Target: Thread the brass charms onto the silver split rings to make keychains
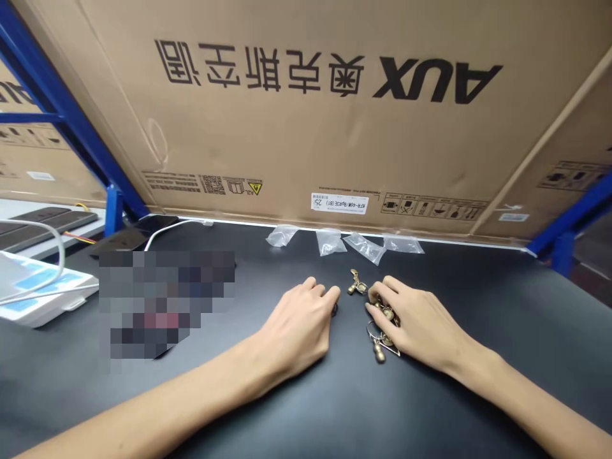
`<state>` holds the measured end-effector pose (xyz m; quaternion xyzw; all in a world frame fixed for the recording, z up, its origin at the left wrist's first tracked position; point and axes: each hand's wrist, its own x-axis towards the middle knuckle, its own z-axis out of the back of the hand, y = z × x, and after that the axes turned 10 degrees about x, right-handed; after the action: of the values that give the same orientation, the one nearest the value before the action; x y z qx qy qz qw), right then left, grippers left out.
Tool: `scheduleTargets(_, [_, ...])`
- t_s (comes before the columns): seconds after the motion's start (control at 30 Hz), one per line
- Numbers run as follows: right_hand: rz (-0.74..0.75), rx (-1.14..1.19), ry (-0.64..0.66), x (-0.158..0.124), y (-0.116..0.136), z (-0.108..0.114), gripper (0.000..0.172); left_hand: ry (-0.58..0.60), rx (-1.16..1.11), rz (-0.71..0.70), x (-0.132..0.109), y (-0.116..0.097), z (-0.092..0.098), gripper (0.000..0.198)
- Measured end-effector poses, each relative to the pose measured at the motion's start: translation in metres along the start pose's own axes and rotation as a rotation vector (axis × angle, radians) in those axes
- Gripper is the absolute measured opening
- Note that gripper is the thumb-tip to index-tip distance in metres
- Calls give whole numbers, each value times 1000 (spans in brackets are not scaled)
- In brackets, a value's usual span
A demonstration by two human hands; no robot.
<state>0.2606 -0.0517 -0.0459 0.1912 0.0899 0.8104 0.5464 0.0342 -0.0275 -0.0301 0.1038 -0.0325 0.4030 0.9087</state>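
Brass-coloured keychains with rings [379,350] lie in a small pile on the black tabletop [306,408]. My right hand [406,319] is over the pile, its fingers curled round some of the pieces. Another brass keychain piece [354,284] lies just beyond those fingertips, to their left. My left hand [301,322] rests on the table left of the pile, fingers curled in. A bit of something dark and thin shows by its fingertips, too small to make out.
Several clear plastic bags [331,242] lie along the back edge, before a large cardboard box [287,140]. A white cable [176,226], a dark phone [129,239] and a white-blue box [43,287] are at the left. Blue posts [113,210] stand at both sides; one area is pixelated.
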Motion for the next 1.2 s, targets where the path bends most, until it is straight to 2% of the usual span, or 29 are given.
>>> scheduleTargets(0.13, [-39, 45, -41, 1, -5, 4, 23, -14, 33, 48, -1, -2, 1, 18])
scheduleTargets(0.3, [-181, 104, -221, 8, -25, 13, 37, -31, 77, 70, -2, -1, 0, 17])
scheduleTargets(0.43, [-255, 72, -270, 13, -47, 14, 44, -121, -92, 111, 2, 6, 2, 18])
scheduleTargets(0.53, [-309, 12, -295, 14, -58, 11, 45, -155, -161, 227, 9, 21, -1, 27])
scheduleTargets(0.6, [-321, -25, -278, 14, -61, 9, 45, -112, -123, 313, 15, 32, -5, 32])
scheduleTargets(0.7, [-301, -56, -215, 14, -61, 6, 45, -76, -92, 364, 22, 43, -12, 35])
scheduleTargets(0.9, [-297, -71, -170, 14, -59, 5, 42, -9, -87, 326, 24, 47, -17, 36])
scheduleTargets(1.2, [-299, -61, -150, 15, -57, 7, 43, 12, -149, 309, 24, 49, -16, 39])
